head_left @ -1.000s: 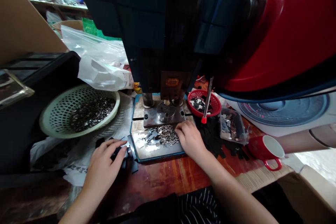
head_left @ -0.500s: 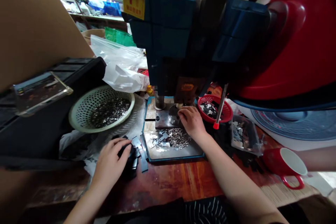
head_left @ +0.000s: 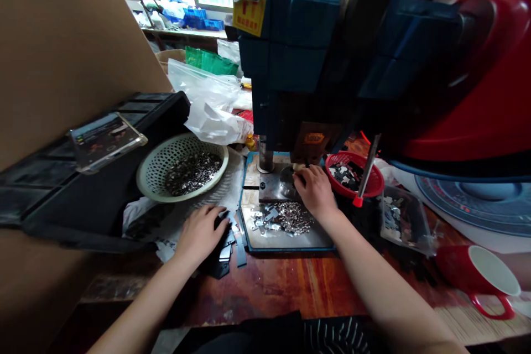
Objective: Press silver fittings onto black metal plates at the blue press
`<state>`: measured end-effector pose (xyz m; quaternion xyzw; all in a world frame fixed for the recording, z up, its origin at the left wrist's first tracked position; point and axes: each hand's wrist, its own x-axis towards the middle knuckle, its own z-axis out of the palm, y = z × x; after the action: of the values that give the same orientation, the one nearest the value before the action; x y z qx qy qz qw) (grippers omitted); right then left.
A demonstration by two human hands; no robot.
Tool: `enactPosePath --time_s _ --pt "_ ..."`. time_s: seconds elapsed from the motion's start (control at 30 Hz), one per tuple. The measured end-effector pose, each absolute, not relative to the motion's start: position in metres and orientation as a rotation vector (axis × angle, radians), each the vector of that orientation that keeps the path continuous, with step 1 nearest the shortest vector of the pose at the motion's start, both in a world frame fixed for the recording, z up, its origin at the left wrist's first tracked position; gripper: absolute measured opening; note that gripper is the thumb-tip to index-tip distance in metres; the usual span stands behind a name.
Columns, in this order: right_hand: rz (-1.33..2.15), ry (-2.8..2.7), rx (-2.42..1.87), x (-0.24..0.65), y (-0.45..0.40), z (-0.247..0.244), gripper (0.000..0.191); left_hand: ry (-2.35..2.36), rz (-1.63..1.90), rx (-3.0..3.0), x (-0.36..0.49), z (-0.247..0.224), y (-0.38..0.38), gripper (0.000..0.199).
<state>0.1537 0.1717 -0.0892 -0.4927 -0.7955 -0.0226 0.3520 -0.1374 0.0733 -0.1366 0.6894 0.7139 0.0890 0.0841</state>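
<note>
A blue press (head_left: 290,55) stands over a steel die block (head_left: 274,185). My right hand (head_left: 316,191) is at the right side of the block, under the press head, its fingers bent together; what they hold, if anything, is hidden. My left hand (head_left: 203,235) rests on a pile of dark flat metal strips (head_left: 225,253) left of the press base, fingers curled over them; whether it grips one cannot be made out. Small shiny metal pieces (head_left: 293,217) and a few flat plates (head_left: 265,218) lie on the press base (head_left: 286,240) in front of the block.
A pale green basket (head_left: 151,168) of small metal parts is at left, near a phone (head_left: 105,141). At right are a red basket (head_left: 375,180), a clear plastic box (head_left: 423,227), a red mug (head_left: 460,268) and a red-tipped lever (head_left: 367,171). A large red wheel or cover looms at upper right.
The whole view has shifted, so things appear further right. My left hand's fingers have moved slightly over the strips. My right hand stays at the die block.
</note>
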Motion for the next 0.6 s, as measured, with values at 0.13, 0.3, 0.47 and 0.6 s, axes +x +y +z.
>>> enactPosePath --time_s 0.13,0.3,0.47,0.6 --pt "0.057 -2.094 -1.184 0.156 0.165 -0.087 0.015 2.106 0.138 2.011 -0.134 -0.138 0.087 0.038" --pt "0.124 -2.104 -1.114 0.159 0.157 -0.086 0.019 2.044 0.185 1.995 -0.143 -0.149 0.095 0.032" --pt "0.129 -2.05 -1.123 0.161 0.153 -0.088 0.021 1.981 0.268 1.99 -0.151 -0.155 0.097 0.026" --pt "0.184 -1.996 -1.138 0.163 0.152 -0.091 0.022 1.948 0.289 1.985 -0.155 -0.154 0.097 0.026"
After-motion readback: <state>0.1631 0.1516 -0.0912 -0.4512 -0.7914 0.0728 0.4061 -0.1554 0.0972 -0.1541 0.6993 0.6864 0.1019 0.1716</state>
